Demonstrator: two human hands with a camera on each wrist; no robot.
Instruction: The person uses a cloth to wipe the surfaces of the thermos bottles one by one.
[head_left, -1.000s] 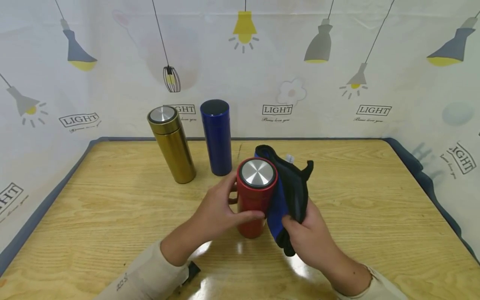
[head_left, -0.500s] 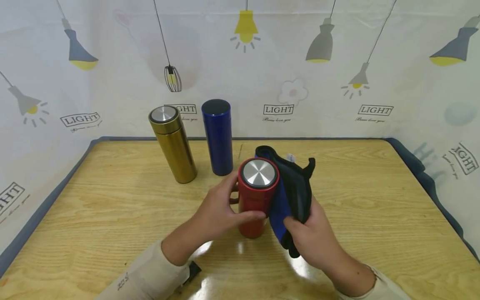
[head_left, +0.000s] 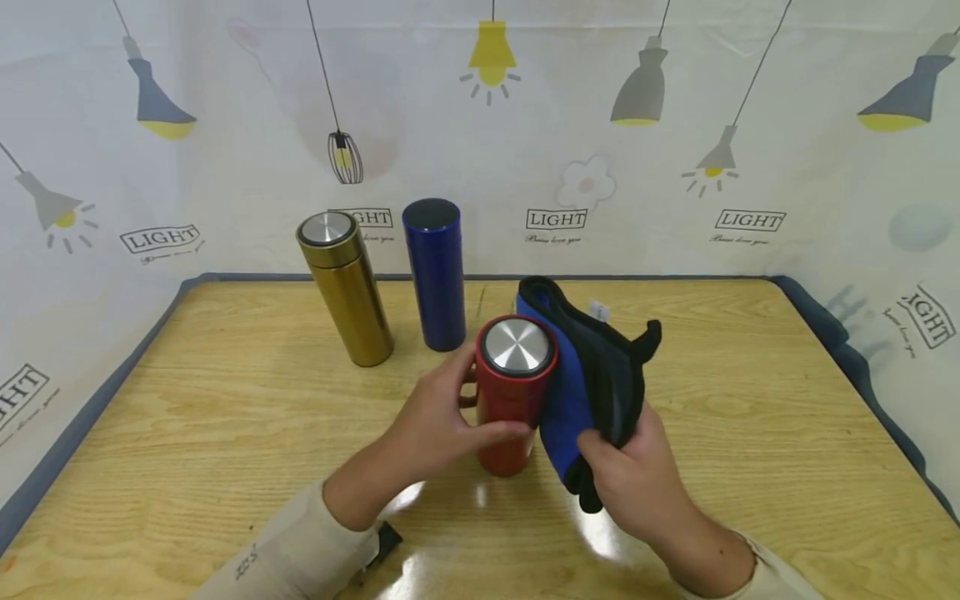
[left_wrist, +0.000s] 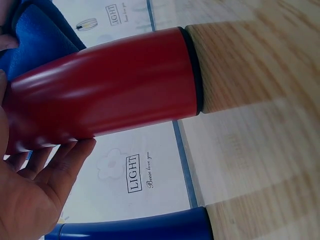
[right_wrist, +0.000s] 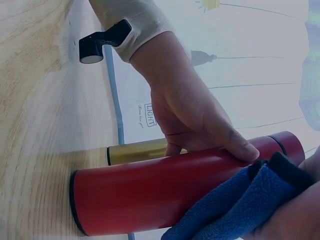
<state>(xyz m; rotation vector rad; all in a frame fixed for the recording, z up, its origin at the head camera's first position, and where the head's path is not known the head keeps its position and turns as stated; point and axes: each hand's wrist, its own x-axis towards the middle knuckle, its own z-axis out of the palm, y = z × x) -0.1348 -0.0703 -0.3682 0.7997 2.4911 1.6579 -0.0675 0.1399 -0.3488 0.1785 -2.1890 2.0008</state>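
Note:
A red thermos flask (head_left: pixel 506 404) with a shiny steel lid stands upright on the table. My left hand (head_left: pixel 438 417) grips it from the left, thumb across its front and fingers behind. In the left wrist view, the fingertips rest along the red flask's side (left_wrist: pixel 110 90). My right hand (head_left: pixel 637 483) pinches a folded blue cloth (head_left: pixel 566 408) with black edging and a small loop, thumb on the near side. The cloth lies alongside the flask's right side, and in the right wrist view its fuzzy blue face (right_wrist: pixel 245 200) overlaps the red body.
A gold thermos flask (head_left: pixel 348 304) and a blue thermos flask (head_left: pixel 437 287) stand upright at the back left of the wooden table (head_left: pixel 750 392). A printed curtain (head_left: pixel 480 158) hangs behind the table. A black wrist camera (right_wrist: pixel 102 42) sits on the left sleeve.
My right hand has shifted slightly right with the cloth, whose far end spreads further right and up, showing more blue. The left hand and red thermos flask stay in place.

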